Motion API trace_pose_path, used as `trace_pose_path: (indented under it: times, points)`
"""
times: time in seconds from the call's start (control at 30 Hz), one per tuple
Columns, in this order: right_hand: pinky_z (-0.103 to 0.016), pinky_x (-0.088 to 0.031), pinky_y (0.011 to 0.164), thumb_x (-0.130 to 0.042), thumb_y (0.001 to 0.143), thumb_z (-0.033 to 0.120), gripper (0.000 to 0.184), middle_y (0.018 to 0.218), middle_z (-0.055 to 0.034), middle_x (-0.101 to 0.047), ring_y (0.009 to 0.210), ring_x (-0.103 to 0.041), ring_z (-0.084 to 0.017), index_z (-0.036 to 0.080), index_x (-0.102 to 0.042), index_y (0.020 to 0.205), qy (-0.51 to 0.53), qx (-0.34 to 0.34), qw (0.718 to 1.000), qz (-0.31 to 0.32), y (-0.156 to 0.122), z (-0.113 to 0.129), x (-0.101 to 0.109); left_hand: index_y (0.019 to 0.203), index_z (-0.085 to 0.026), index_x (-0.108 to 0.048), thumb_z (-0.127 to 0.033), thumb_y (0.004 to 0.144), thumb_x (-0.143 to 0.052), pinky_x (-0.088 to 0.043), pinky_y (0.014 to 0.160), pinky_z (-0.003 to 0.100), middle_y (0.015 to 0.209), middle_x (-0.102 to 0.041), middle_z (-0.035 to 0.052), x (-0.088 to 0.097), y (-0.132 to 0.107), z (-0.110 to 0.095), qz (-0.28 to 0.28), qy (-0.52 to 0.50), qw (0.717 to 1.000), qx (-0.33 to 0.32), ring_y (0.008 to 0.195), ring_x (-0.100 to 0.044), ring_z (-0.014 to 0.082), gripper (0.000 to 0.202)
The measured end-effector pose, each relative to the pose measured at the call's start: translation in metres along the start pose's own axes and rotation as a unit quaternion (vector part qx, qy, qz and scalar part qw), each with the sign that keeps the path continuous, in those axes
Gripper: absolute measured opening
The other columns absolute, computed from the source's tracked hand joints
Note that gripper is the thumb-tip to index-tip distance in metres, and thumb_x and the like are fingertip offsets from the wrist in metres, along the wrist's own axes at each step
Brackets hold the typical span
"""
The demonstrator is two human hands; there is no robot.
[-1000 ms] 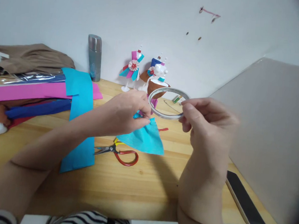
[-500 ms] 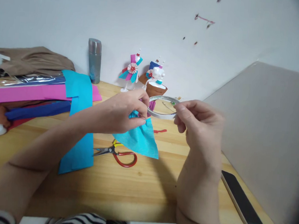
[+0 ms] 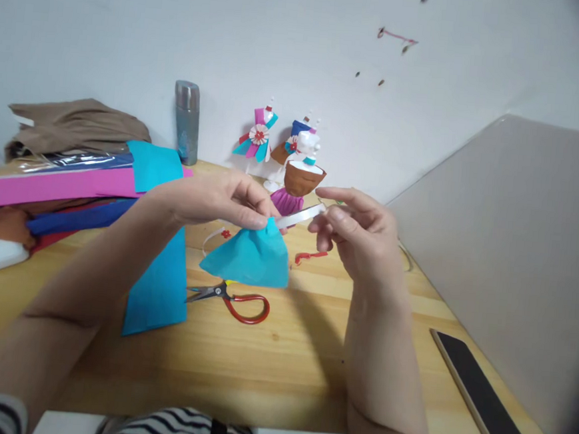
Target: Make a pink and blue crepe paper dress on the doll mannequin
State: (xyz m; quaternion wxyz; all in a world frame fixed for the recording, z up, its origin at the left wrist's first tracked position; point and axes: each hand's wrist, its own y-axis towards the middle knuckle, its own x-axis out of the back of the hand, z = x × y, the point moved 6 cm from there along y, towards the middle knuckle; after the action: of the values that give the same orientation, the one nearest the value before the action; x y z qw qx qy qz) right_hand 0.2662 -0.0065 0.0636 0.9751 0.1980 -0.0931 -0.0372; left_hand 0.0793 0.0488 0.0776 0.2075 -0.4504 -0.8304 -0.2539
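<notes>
My left hand point(image 3: 220, 201) pinches the gathered top of a turquoise crepe paper piece point(image 3: 251, 257), which flares out below the fingers above the table. A narrow white tape roll point(image 3: 300, 216), seen almost edge-on, spans the gap between my hands. Its right end lies at the thumb of my right hand point(image 3: 361, 233), which grips it with the index finger stretched out. The roll's left end meets the fingertips of my left hand and the paper's top. Just below the paper lie scissors point(image 3: 249, 309) with red and yellow handles.
Folded turquoise paper point(image 3: 157, 300) lies left, by pink point(image 3: 61, 189) and blue strips point(image 3: 83, 217). A grey bottle point(image 3: 186, 125) and small decorated figures point(image 3: 258, 137) stand near the wall. A phone point(image 3: 481, 392) lies at right, beside a grey panel point(image 3: 512, 248).
The tape roll has turned from showing its open ring to nearly edge-on. My right hand has moved left and its index finger has straightened. The turquoise piece has shifted slightly left.
</notes>
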Motion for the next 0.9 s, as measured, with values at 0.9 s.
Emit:
trace_pose_path:
  times: [0.9]
  points:
    - [-0.026,-0.05,0.052,-0.067,0.083,0.029,0.009,0.066,0.0002,-0.066,0.055,-0.059,-0.013,0.021,-0.065,0.078,-0.155,0.088,0.98,0.088,-0.008,-0.008,-0.054,0.081,-0.023,-0.076,-0.031,0.079,-0.069,-0.051,0.072,0.021,0.075,-0.073,-0.0004,0.028,-0.03,0.014,-0.05,0.057,0.997,0.02,0.079,-0.069,0.0148,0.011]
